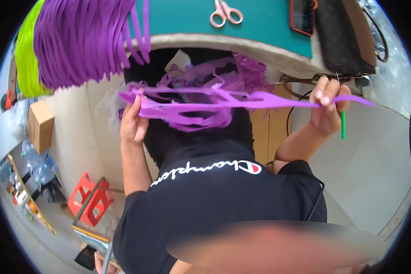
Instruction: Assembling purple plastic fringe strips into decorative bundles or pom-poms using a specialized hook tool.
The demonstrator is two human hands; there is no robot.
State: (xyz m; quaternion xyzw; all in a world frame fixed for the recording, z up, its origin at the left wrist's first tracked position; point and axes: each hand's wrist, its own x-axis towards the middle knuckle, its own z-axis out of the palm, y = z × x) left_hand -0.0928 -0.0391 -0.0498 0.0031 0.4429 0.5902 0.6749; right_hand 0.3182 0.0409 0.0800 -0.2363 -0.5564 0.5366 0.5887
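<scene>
Purple strips (pixel 214 98) of thin cut material stretch in a band between the two hands, in front of the person's black shirt (pixel 214 196) and below the table edge (pixel 223 43). At the band's left end the left hand (pixel 133 121) is closed round a tangled bunch of the strips, fingers curled about it. At the right end the right hand (pixel 326 109) pinches one long strip between thumb and fingertips, and its tip runs on past the hand to the right. That same hand also holds a thin green stick (pixel 342 124) pointing downward. More purple strips hang in a thick bundle (pixel 82 41) from the table above the left hand, beside a yellow-green bundle (pixel 27 55). Pink-handled scissors (pixel 225 13) lie on the green mat (pixel 269 23).
</scene>
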